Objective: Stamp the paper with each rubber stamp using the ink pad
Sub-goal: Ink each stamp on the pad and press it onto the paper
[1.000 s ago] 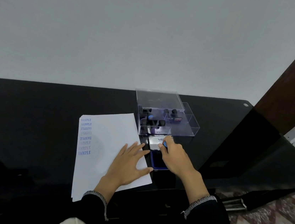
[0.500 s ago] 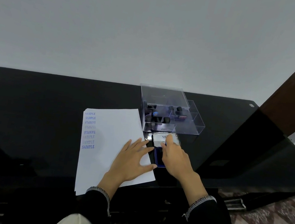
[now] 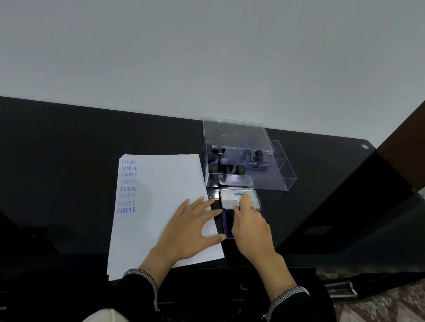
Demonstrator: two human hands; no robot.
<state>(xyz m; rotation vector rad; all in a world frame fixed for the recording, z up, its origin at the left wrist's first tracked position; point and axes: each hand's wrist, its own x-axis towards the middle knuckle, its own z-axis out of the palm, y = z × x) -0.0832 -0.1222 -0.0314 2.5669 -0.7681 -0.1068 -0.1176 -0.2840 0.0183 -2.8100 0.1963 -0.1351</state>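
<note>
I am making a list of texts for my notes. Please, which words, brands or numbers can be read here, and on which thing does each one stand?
"SAMPLE": blue stamp prints in a column on the paper, about eight; some are upside down or faint.
"Artlin...": inside the ink pad lid; the right hand hides the end.
Smaller lines under it: too blurred to read.
Stamps in the clear box: no readable text.

Dim, soft light; wide-angle edge distortion.

one head cam, looks fwd & down over black table, wall beyond.
</note>
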